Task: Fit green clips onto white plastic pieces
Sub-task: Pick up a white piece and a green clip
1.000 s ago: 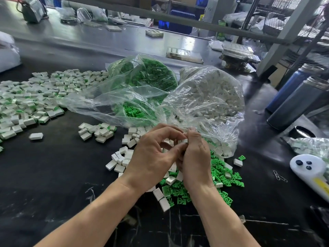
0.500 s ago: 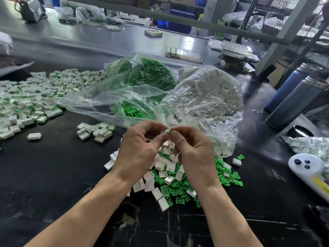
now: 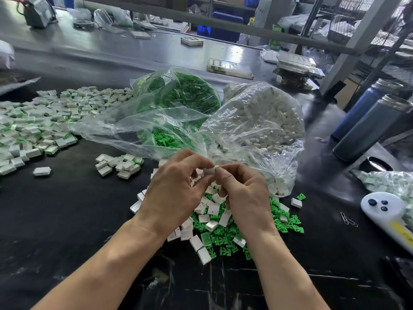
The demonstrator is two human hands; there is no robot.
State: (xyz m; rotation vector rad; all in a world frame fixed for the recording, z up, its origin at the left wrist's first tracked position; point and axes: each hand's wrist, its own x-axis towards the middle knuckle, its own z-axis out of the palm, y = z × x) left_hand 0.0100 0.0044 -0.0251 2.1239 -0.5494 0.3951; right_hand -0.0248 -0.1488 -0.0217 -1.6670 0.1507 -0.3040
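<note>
— What's changed since half a second back?

— I still have both hands raised above the loose heap, and a white piece point(image 3: 209, 171) now shows between the fingertips where I saw mostly a speck of green before.

— How are the hands set?

— My left hand point(image 3: 176, 193) pinches the white piece with thumb and curled fingers. My right hand point(image 3: 243, 195) is curled too, its fingertips pressing a green clip point(image 3: 216, 168) against that piece's edge. I can see only a sliver of the clip.

— Where's the stock?

— Right under my hands, a mixed heap of green clips point(image 3: 279, 222) and white pieces point(image 3: 210, 209) on the black desk point(image 3: 67, 220). Behind it lie two clear bags, the bag of green clips point(image 3: 178, 97) on the left and the bag of white pieces point(image 3: 263, 117) on the right. A wide spread of fitted pieces point(image 3: 40, 121) lies far left.
</note>
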